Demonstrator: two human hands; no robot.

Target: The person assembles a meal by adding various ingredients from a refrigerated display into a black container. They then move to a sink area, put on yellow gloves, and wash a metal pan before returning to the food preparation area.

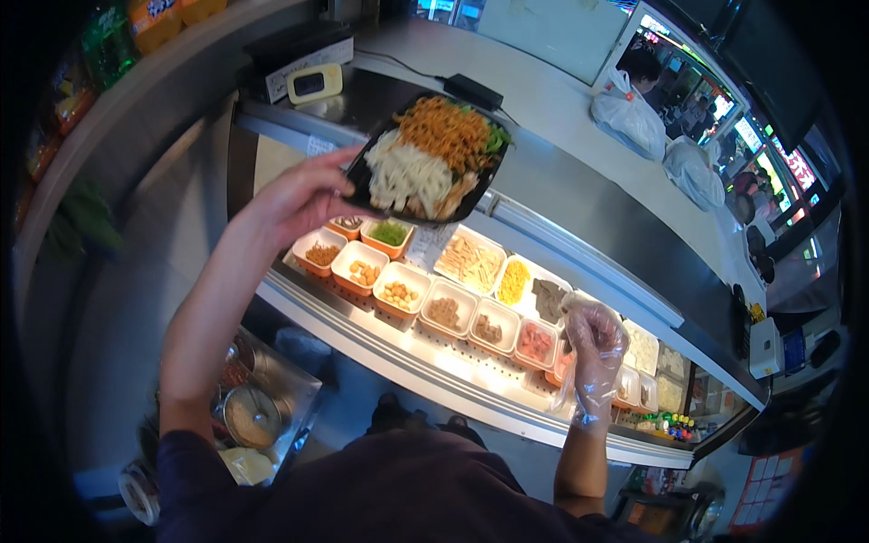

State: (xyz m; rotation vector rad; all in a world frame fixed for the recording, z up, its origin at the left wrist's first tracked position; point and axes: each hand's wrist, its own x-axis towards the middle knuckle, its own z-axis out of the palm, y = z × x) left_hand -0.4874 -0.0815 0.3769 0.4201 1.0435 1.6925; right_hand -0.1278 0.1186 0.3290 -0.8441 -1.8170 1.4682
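Observation:
My left hand [297, 195] grips the near-left edge of a black food tray [358, 192], raised and tilted above the counter. In it lie pale white noodles [403, 172], brown shredded food [444, 127] and a bit of green leaf [497, 138]. My right hand [597, 337], in a clear plastic glove, is closed over the lit display case. Its fingers are curled together, and what they hold, if anything, is hidden. Beside it are a tub of dark grey pieces [549, 300] and a tub of pink chunks [536, 343].
The case holds several white tubs, among them yellow corn [513, 282], pale strips [469, 262] and chopped greens [390, 233]. Knotted plastic bags [629, 125] stand on the far counter [543, 100]. At lower left is a steel cart [294, 385] with a lidded pot [252, 416].

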